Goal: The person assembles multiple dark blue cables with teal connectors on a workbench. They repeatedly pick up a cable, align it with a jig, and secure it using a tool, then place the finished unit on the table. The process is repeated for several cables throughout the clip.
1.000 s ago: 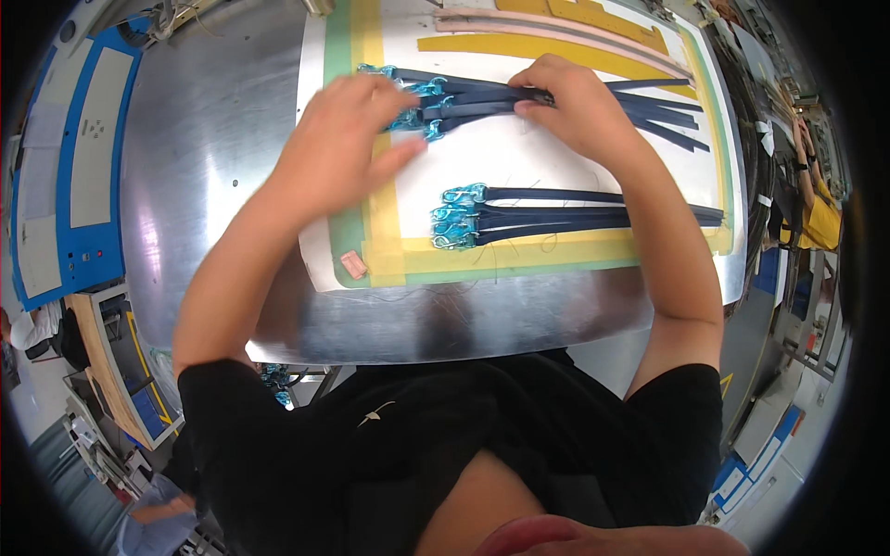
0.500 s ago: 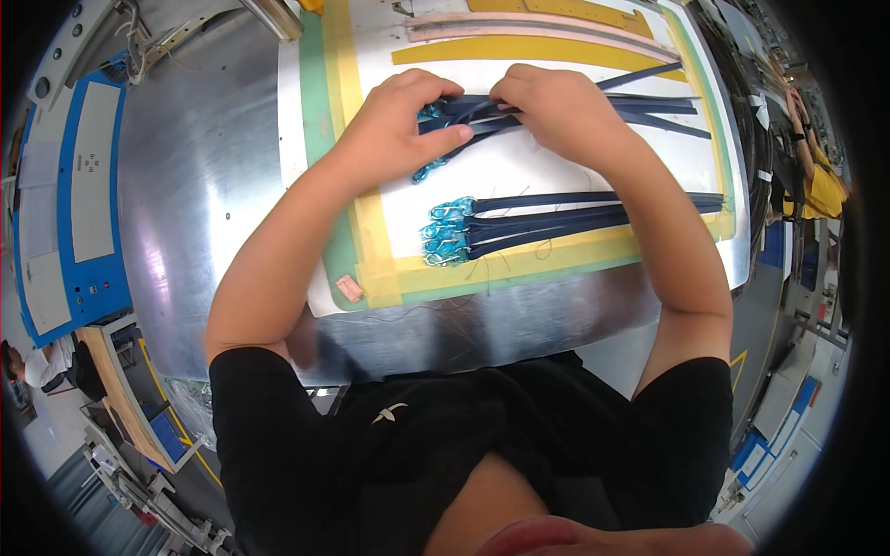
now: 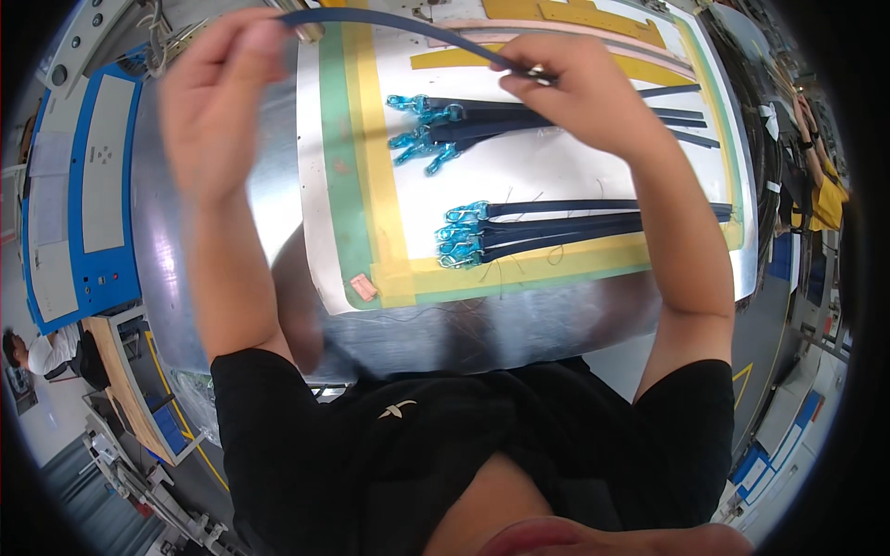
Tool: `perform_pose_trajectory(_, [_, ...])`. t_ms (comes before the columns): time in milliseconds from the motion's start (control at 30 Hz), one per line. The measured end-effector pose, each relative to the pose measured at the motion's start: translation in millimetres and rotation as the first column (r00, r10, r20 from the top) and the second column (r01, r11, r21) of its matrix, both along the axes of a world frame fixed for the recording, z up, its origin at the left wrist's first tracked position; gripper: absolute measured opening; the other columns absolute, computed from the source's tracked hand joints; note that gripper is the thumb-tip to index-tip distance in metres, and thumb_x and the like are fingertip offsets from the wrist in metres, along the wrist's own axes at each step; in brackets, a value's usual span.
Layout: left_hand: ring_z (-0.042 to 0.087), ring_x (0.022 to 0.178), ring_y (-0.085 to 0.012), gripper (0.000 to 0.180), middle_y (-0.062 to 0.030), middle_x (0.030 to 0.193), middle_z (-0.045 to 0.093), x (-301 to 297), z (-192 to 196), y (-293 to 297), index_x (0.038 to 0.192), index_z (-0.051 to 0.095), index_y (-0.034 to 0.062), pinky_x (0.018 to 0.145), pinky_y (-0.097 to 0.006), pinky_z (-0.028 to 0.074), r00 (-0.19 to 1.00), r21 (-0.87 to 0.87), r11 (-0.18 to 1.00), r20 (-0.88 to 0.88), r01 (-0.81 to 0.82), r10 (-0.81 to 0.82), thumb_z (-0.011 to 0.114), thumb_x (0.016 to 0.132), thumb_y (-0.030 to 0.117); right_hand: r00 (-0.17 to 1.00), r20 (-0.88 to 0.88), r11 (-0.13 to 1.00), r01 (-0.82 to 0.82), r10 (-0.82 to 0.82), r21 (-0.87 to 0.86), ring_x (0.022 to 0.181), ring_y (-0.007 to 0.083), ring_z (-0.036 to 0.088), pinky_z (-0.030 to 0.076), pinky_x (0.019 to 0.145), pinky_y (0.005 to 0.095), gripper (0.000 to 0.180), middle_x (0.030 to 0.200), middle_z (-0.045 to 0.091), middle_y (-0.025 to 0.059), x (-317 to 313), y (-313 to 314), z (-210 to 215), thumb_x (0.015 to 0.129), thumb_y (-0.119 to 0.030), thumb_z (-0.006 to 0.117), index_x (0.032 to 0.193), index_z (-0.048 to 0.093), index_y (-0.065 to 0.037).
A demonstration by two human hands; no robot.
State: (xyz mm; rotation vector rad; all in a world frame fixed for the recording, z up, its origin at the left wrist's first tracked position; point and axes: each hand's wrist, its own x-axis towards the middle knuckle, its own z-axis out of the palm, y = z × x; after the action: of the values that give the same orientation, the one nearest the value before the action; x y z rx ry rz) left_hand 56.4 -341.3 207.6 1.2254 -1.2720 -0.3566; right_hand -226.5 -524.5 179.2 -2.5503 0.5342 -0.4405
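Note:
A dark blue strap arches between my two hands above the board. My left hand, somewhat blurred, pinches one end of it at the upper left. With thumb and fingers closed, my right hand grips the other part, where a small shiny metal piece shows at the fingertips. Below the held strap lies a loose group of dark blue straps with metal clasps in light blue wrapping. A second group of straps lies nearer me, its blue-wrapped clasps stacked side by side at the left.
Yellow strips and a pink strip lie along the board's far side. Green and yellow tape borders the board, with a small pink scrap at its near left corner. Shiny metal tabletop surrounds it; a blue-framed machine stands left.
My left hand has swung up and left from the upper strap group, drawing one strap out into an arc. My right hand has moved slightly up and right, holding that strap.

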Motion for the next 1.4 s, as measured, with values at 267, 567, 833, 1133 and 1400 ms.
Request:
perform_pose_trajectory(267, [0.047,0.082,-0.0155,0.028,-0.0065,0.087,0.055,47.2,33.1,31.6,0.116,0.068,-0.0132,0.078,-0.032,0.037,0.994,-0.082,0.992,-0.036,0.096,-0.1,0.058,0.101,0.009,0.963,0.269,0.982,-0.052,0.002,0.18,0.077,0.0034,0.057,0.044,0.065,0.0205,0.025,0.095,0.07,0.0027,-75.8,-29.9,86.6,0.091,-0.005,0.079,0.114,0.072,0.003])
perform_pose_trajectory(567, [0.043,0.077,-0.0151,0.026,-0.0058,0.085,0.053,55.2,35.0,33.1,0.11,0.068,-0.0115,0.077,-0.036,0.04,0.926,-0.293,0.949,-0.316,0.113,-0.208,0.057,0.097,0.009,0.998,-0.023,0.976,-0.052,0.058,0.21,0.071,0.0011,0.047,0.039,0.061,0.0204,0.021,0.092,0.063,-0.004,-70.3,-56.5,58.4,0.091,-0.01,0.08,0.108,0.072,-0.001])
perform_pose_trajectory(833, [0.047,0.072,-0.0148,0.023,-0.0057,0.083,0.057,104.3,46.7,60.9,0.108,0.07,-0.0087,0.075,-0.035,0.038,0.856,-0.426,0.895,-0.407,0.131,-0.319,0.06,0.096,0.009,0.902,0.433,0.806,-0.245,-0.015,0.539,0.082,0.0043,0.061,0.048,0.073,0.0199,0.015,0.092,0.07,0.0008,-51.6,-27.9,80.1,0.095,0.002,0.075,0.109,0.072,0.004])
perform_pose_trajectory(1133, [0.057,0.087,-0.0064,0.019,0.0029,0.094,0.068,-25.0,-37.9,-34.2,0.116,0.074,0.0018,0.078,-0.023,0.045,0.983,0.422,0.9,0.086,0.112,-0.163,0.069,0.101,0.013,0.948,0.01,0.856,0.292,-0.319,-0.427,0.101,0.0278,0.072,0.056,0.092,0.0385,0.033,0.118,0.075,0.013,-90.3,-111.8,35.3,0.091,-0.016,0.081,0.12,0.074,-0.004])
perform_pose_trajectory(1400, [0.062,0.096,-0.0125,0.026,-0.0049,0.106,0.07,-38.3,-80.8,-106.3,0.123,0.07,0.0027,0.086,-0.029,0.051,0.959,0.51,0.832,0.052,0.216,-0.28,0.07,0.102,0.018,1.0,0.026,1.0,0.005,-0.004,-0.022,0.097,0.028,0.071,0.056,0.091,0.0385,0.028,0.113,0.074,0.014,30.6,-34.2,-19.4,0.093,-0.007,0.077,0.119,0.066,-0.003])
